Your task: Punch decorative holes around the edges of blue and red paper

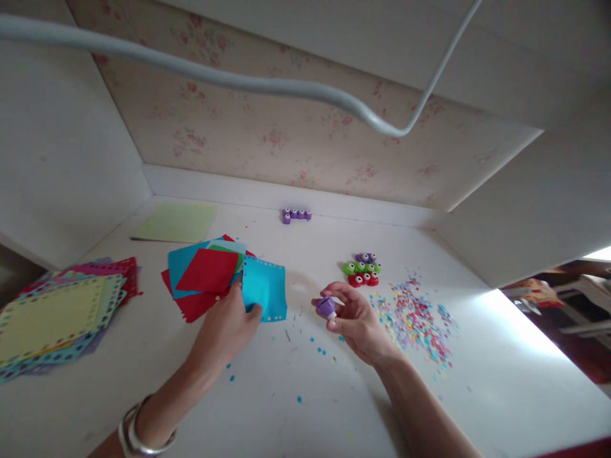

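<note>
My left hand [233, 318] grips a blue sheet of paper [267, 289] by its lower left part, thumb on top. Small punched holes run along the sheet's top, left and bottom edges; the right edge looks plain. Between the thumb and fingers of my right hand [356, 318] is a purple craft punch [326, 307], held just right of the sheet and apart from it. Behind my left hand lie loose red paper [207, 270], blue and green sheets, partly covered by the held one.
Punched sheets [62, 312] are piled at the left, near pale green paper [174, 222]. Purple punches [298, 214] line the back; red, green and purple punches [363, 270] cluster right of centre. Confetti [420, 318] is scattered at right. A white cable [214, 75] crosses above.
</note>
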